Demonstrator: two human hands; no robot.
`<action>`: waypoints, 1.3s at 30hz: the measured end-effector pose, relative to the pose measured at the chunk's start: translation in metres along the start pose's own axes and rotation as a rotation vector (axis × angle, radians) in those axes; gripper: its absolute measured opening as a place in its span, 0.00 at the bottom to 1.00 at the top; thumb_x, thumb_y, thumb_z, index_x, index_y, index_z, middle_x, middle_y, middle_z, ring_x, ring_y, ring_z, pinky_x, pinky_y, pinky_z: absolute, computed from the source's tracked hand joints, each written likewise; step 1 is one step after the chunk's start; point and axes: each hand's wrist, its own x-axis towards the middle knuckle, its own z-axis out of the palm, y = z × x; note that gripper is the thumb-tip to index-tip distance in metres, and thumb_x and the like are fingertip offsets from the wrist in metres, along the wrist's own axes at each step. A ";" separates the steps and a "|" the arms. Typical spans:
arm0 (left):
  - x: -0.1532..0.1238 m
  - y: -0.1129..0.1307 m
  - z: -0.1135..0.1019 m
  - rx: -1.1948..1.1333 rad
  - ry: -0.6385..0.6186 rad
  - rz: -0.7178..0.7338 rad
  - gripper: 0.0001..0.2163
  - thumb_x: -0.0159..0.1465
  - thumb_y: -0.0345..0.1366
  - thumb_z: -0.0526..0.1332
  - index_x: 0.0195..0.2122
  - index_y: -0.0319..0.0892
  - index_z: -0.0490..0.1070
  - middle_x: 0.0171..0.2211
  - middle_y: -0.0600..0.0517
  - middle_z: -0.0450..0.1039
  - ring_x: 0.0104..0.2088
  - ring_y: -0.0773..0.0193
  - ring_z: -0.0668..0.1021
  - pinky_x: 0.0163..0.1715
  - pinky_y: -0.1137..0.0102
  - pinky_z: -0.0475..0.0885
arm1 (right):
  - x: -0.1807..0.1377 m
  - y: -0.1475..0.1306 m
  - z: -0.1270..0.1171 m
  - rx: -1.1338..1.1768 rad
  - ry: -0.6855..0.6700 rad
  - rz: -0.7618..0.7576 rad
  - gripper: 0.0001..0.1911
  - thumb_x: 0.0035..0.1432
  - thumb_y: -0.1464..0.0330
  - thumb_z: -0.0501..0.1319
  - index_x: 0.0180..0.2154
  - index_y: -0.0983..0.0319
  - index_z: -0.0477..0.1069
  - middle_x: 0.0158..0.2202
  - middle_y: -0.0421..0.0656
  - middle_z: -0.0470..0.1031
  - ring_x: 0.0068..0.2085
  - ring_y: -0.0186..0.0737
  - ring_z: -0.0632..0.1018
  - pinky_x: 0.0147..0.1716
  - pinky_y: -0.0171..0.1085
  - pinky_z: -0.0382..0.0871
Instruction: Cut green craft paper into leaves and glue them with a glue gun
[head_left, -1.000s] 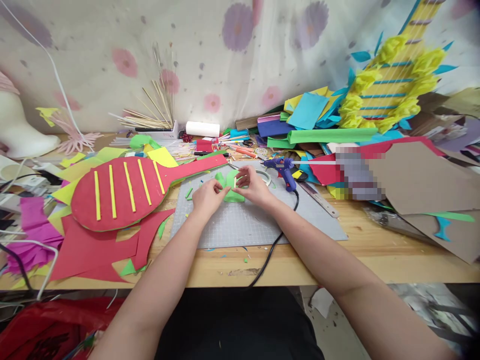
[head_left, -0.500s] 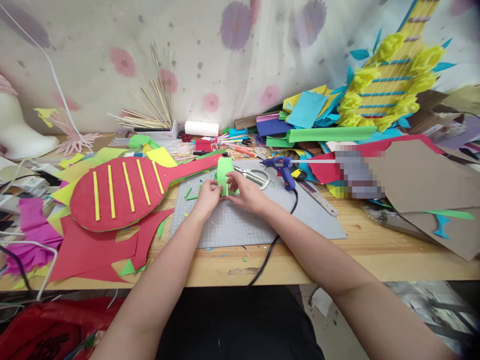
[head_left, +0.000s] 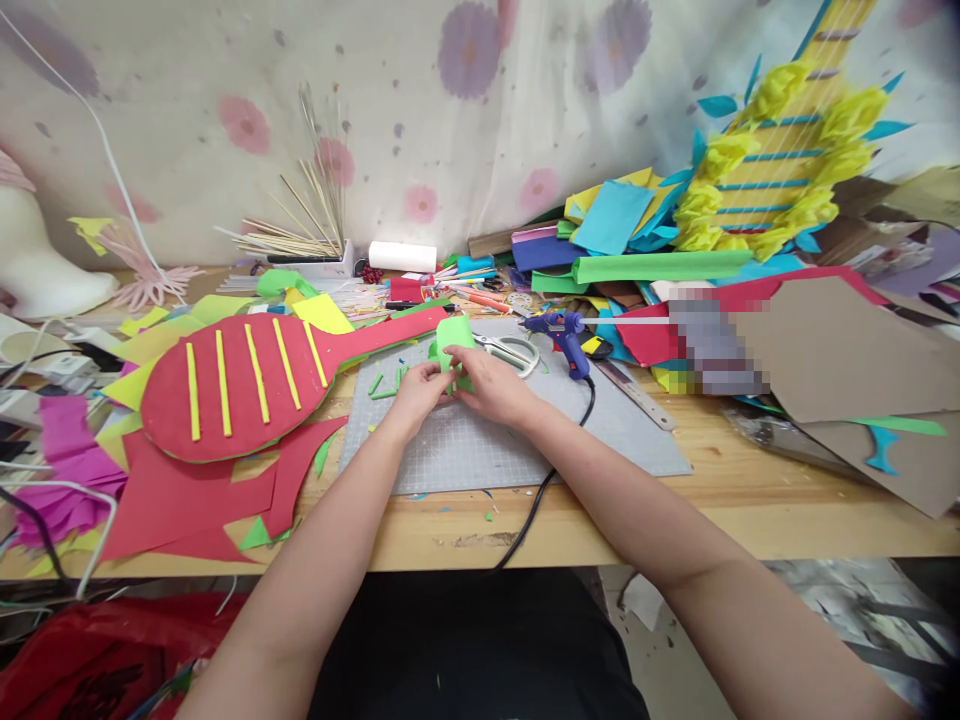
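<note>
A strip of bright green paper (head_left: 455, 334) stands curled between my hands above the grey cutting mat (head_left: 480, 460). My left hand (head_left: 418, 394) pinches its lower left edge. From the right, my right hand (head_left: 491, 385) grips the same strip with thumb and fingers; the fingertips partly cover it. Short green sticks (head_left: 384, 393) lie on the mat left of my hands. Just behind my right hand rest scissors (head_left: 517, 354) with pale handles. A red guitar-shaped cutout (head_left: 240, 385) with yellow strips lies to the left, its neck reaching toward the green paper.
A blue glue gun (head_left: 566, 342) sits to the right, its black cord (head_left: 538, 510) crossing the mat. Near it lies a metal ruler (head_left: 637, 395). Red paper scraps (head_left: 195, 500) cover the left side; cardboard (head_left: 862, 350) is piled at right. A yellow-flowered guitar (head_left: 772, 180) leans at the back.
The green paper's upper part has tipped slightly to the right. My right fingers have closed in over its lower part, hiding the pale edge that showed before.
</note>
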 end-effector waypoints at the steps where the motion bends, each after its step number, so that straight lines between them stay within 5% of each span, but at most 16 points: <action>1: 0.000 0.000 0.001 0.009 0.002 0.006 0.08 0.44 0.32 0.66 0.20 0.39 0.66 0.17 0.58 0.63 0.21 0.70 0.70 0.30 0.69 0.71 | 0.000 -0.001 0.000 -0.010 -0.003 -0.006 0.29 0.48 0.78 0.57 0.54 0.65 0.56 0.46 0.52 0.70 0.47 0.46 0.71 0.45 0.44 0.66; 13: 0.000 0.001 -0.004 -0.029 0.012 0.004 0.03 0.45 0.30 0.62 0.22 0.38 0.69 0.18 0.56 0.65 0.21 0.71 0.70 0.28 0.71 0.71 | -0.003 0.004 0.002 0.116 0.086 -0.063 0.28 0.50 0.73 0.58 0.54 0.62 0.56 0.45 0.48 0.71 0.45 0.44 0.71 0.43 0.43 0.67; 33: 0.000 0.001 -0.004 -0.026 0.009 -0.025 0.06 0.43 0.28 0.64 0.24 0.38 0.71 0.17 0.57 0.65 0.22 0.71 0.71 0.34 0.66 0.73 | -0.003 0.000 0.000 -0.019 -0.016 -0.074 0.24 0.51 0.72 0.58 0.51 0.61 0.60 0.45 0.50 0.72 0.47 0.47 0.71 0.43 0.45 0.65; 36: 0.002 0.000 -0.005 -0.057 0.008 -0.002 0.07 0.44 0.30 0.64 0.26 0.38 0.71 0.19 0.56 0.68 0.24 0.68 0.73 0.34 0.66 0.73 | -0.002 -0.003 -0.002 -0.017 0.071 -0.078 0.25 0.50 0.70 0.60 0.51 0.60 0.60 0.49 0.51 0.68 0.51 0.49 0.68 0.48 0.49 0.63; 39: 0.004 0.001 -0.007 -0.151 0.024 0.055 0.08 0.46 0.31 0.64 0.29 0.38 0.71 0.23 0.53 0.73 0.26 0.66 0.76 0.35 0.66 0.73 | -0.001 -0.002 0.000 0.086 0.310 0.052 0.27 0.48 0.68 0.61 0.51 0.60 0.58 0.53 0.53 0.63 0.54 0.50 0.65 0.52 0.51 0.61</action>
